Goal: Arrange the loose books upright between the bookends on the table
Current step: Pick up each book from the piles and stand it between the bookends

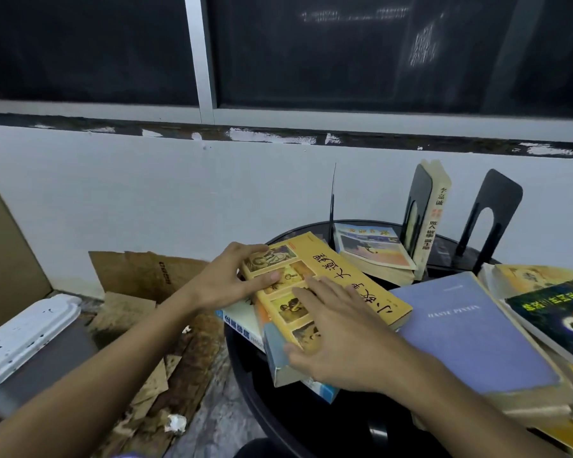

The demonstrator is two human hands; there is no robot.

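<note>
The yellow paperback (354, 279) has a smooth card cover with a faint sheen, and its paper edges have gone tan. The lavender book (470, 328) looks totally matt, while the dark green book (549, 312) is properly glossy. The bookends (503, 193) are black sheet metal, kind of satin. The table (265, 404) is shiny black, glass or lacquer, can't tell. The cardboard (136, 272) is rough, brown and stained, and the wall (146, 193) is flat white paint.

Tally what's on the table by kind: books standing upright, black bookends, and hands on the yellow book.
Upright book: 1
Black bookends: 2 plainly; a thin black edge behind may be a third
Hands on the yellow book: 2, left hand and right hand
Total: 5
</note>
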